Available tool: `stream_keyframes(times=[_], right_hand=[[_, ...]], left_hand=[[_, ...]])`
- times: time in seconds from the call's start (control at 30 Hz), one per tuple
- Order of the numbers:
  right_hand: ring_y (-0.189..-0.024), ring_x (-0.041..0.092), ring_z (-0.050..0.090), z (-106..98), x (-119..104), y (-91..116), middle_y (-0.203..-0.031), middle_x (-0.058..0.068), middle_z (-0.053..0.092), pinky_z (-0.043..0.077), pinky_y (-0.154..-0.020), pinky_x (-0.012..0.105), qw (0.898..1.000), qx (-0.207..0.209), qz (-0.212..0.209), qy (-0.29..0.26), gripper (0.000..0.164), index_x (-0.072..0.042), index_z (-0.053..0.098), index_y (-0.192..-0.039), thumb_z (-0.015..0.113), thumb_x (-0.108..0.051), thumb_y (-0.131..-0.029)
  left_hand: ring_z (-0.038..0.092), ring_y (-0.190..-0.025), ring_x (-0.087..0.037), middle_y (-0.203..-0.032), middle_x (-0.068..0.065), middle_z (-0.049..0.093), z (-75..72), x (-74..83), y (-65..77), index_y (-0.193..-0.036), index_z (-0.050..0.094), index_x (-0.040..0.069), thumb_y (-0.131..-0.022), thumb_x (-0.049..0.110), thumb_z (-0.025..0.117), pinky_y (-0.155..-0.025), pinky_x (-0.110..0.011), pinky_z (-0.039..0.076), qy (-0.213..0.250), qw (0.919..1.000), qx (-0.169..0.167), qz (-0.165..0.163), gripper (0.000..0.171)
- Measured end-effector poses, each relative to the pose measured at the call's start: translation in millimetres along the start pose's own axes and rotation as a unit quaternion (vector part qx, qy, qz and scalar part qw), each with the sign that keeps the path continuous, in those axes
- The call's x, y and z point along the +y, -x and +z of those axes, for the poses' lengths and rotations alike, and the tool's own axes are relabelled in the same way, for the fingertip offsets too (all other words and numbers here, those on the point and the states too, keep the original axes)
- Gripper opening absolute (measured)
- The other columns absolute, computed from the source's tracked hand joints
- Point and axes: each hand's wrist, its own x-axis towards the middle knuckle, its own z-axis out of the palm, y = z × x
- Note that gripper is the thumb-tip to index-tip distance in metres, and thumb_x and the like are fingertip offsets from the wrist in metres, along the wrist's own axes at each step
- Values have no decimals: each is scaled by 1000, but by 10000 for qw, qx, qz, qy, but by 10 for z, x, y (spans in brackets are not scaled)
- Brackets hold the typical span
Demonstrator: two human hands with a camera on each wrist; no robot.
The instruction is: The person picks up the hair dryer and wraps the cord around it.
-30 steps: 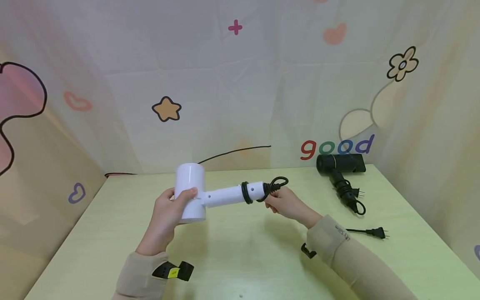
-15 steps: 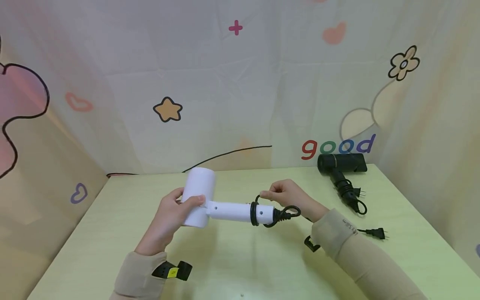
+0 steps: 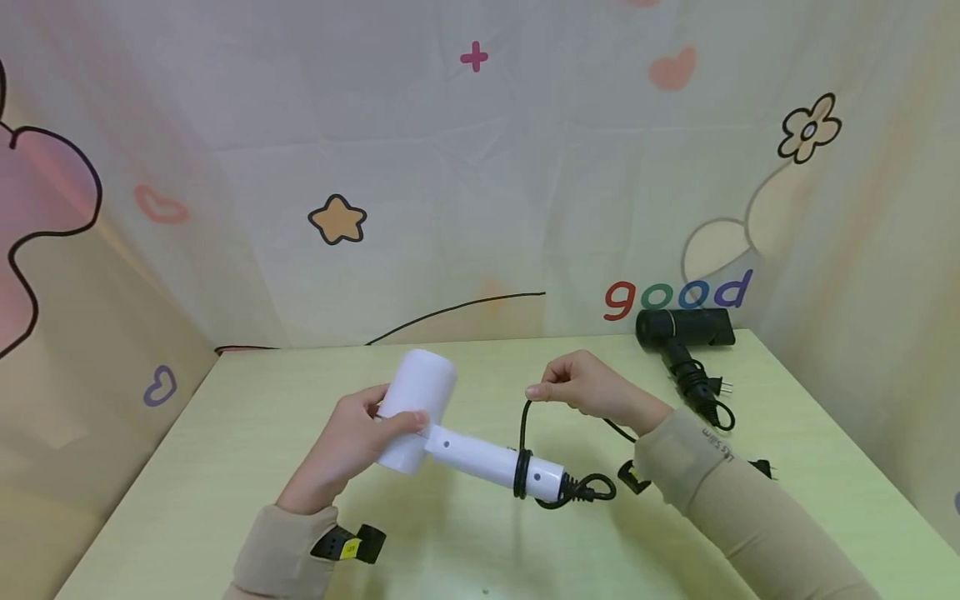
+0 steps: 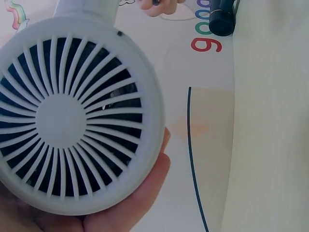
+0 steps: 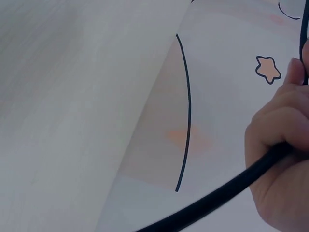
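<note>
Held up over the middle of the pale worktop (image 3: 240, 467) is a white hair dryer (image 3: 472, 454), its barrel leaning and its handle sloping down to the right. The left hand (image 3: 360, 446) grasps the barrel, thumb across the near side and fingers (image 3: 371, 395) behind; the left wrist view shows the slatted round end facing the camera. A black cord (image 3: 522, 425) is wound about the handle near its tail end, where a small loop pokes out. From that winding one length rises to the right hand (image 3: 588, 387), whose fingertips (image 3: 536, 392) pinch it near the handle but apart from it. More cord runs from behind that hand to the right sleeve (image 3: 720, 483), which hides the rest. Past the sleeve I can see part of a black plug (image 3: 762, 468), with a strip of worktop between it and the right edge. A black hair dryer (image 3: 686, 327) lies in the back right corner, close to the back edge. Both hands are well apart from the left edge, with a broad stretch of worktop on that side; on the right, the sleeve takes up much of the room. A printed cloth (image 3: 450, 167) stands behind the back edge.
</note>
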Motion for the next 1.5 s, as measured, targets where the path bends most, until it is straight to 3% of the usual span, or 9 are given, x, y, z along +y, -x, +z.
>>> stream_keyframes(times=[0.27,0.6,0.87,1.13,1.3,1.5], right_hand=[[-46,10,26,-55,-125,44,-54,-6,33,22,-44,23,9997,7,20,240,30,-7,63,-75,71,-35,-83],[-49,13,25,-135,-264,91,-55,-4,31,25,-50,27,9974,107,-159,699,26,-9,68,-76,68,-33,-86],[-48,13,26,-115,-449,205,-54,-4,32,24,-49,26,9937,88,-122,1109,23,-10,70,-73,67,-28,-87],[-49,12,32,-56,-600,304,-54,-4,37,28,-49,26,9878,-55,65,1554,20,-11,69,-72,68,-23,-87],[-51,12,36,12,-690,371,-56,-3,44,32,-51,26,9850,-46,32,1726,17,-11,69,-73,69,-22,-86],[-51,12,36,72,-708,426,-55,-3,44,30,-50,26,9854,89,35,1702,18,-11,68,-72,67,-21,-87]], left_hand=[[65,-77,-22,-98,-12,67,51,-42,16,-115,65,13,-76,27,77,-66,-34,54,-311,9992,-9,259,43],[64,-76,-20,-98,-9,68,138,-50,11,-117,63,18,-73,32,79,-63,-32,53,-839,9948,431,393,49],[63,-71,-18,-95,-7,68,175,-46,-25,-114,62,18,-74,34,78,-58,-29,50,-1635,9818,828,494,46],[62,-68,-18,-92,-8,68,222,-45,-75,-117,58,14,-74,38,75,-56,-28,47,-2274,9630,1271,689,52],[63,-67,-20,-92,-9,68,234,-58,-95,-117,57,11,-75,38,74,-55,-29,46,-2378,9530,1683,835,53],[64,-68,-23,-91,-11,69,224,-72,-121,-116,56,10,-76,40,73,-54,-29,46,-2355,9474,1996,840,54]])
